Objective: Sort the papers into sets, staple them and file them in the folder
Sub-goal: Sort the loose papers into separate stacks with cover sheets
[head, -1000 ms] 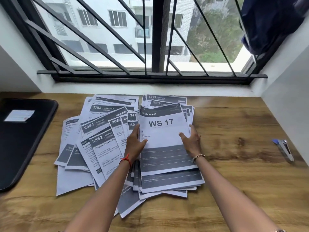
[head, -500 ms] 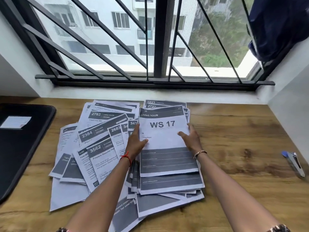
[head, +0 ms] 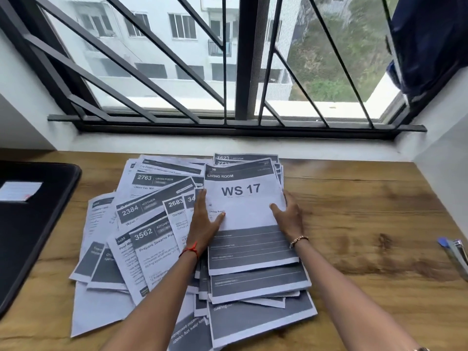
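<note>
A loose spread of printed papers point(head: 141, 239) covers the middle of the wooden desk point(head: 367, 224). On its right part lies a rough stack topped by a sheet point(head: 243, 196) headed "LIVING ROOM, WS 17". My left hand point(head: 203, 224) lies flat along that stack's left edge, thumb on the top sheet. At the stack's right edge rests my right hand point(head: 290, 215), fingers straight and thumb on the sheet. A black folder point(head: 33, 244) lies shut at the far left. A blue and silver stapler point(head: 455, 252) sits at the far right.
A white label point(head: 20, 191) sits on the folder. A barred window point(head: 240, 72) and its white sill point(head: 228, 144) run along the desk's back edge. A white wall point(head: 445, 163) closes the right side. Bare wood shows between the papers and the stapler.
Both hands stay on either side of the WS 17 stack, barely shifted. The lower sheets of the stack show more, and my view has moved a little closer.
</note>
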Available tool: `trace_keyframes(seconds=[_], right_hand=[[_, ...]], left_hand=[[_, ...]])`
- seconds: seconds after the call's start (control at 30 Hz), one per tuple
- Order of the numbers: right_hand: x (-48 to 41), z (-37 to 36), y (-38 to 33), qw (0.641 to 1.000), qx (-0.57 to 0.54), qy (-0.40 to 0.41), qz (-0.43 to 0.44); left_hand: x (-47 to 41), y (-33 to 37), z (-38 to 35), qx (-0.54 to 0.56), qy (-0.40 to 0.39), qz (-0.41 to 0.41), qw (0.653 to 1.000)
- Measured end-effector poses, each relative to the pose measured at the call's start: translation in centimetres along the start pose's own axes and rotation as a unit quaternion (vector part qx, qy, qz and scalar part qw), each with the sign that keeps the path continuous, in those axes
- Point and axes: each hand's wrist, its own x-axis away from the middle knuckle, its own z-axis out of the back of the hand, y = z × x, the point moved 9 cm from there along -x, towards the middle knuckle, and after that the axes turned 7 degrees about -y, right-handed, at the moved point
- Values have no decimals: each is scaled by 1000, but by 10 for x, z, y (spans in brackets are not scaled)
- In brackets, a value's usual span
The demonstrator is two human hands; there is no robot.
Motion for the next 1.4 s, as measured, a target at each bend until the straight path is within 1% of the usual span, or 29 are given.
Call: trace_keyframes(seconds=[0.07, 0.13, 0.23, 0.3, 0.43, 0.57, 0.7, 0.77, 0.87, 0.93, 1.0, 1.13, 1.2, 1.27, 1.33, 1.4], right_hand=[[1, 8, -3, 997, -69, 30, -7], [0, 11, -2, 994, -101, 45, -27], [-5, 9, -1, 994, -95, 43, -36], [-7, 6, 2, 993, -103, 31, -48], [-7, 2, 4, 991, -123, 10, -41], [-1, -3, 1, 994, -102, -23, -36], [8, -9, 2, 992, -101, -62, -39], [12, -10, 0, 995, -76, -64, -29], [17, -13, -4, 998, -9, -64, -7], [20, -24, -3, 995, 16, -97, -11], [24, -31, -4, 992, 32, -121, -12], [33, -36, -18, 989, -9, -143, 20], [37, -41, -18, 987, -13, -161, 23], [40, -46, -17, 984, -3, -178, 26], [43, -51, -16, 981, 7, -191, 28], [47, -57, -17, 979, 12, -203, 32]], left_hand=[[-1, -7, 9, 38, 12, 5, 999], [-2, -11, 12, 80, -3, 16, 997], [-3, -10, 13, 75, -23, 15, 997], [-1, -8, 17, 67, -9, 9, 998], [7, -7, 27, 72, 39, -3, 997], [18, -12, 28, 68, 41, 4, 997], [38, -15, 33, 51, 76, 29, 995], [48, -19, 36, 52, 98, 61, 992], [62, -30, 45, 52, 136, 126, 981], [70, -35, 46, 78, 126, 144, 979], [75, -37, 46, 101, 105, 141, 979], [85, -43, 47, 212, 89, 150, 962], [89, -48, 48, 240, 84, 162, 954], [92, -51, 48, 241, 66, 170, 953], [94, -51, 47, 219, 45, 169, 960], [96, -48, 48, 154, 39, 162, 974]])
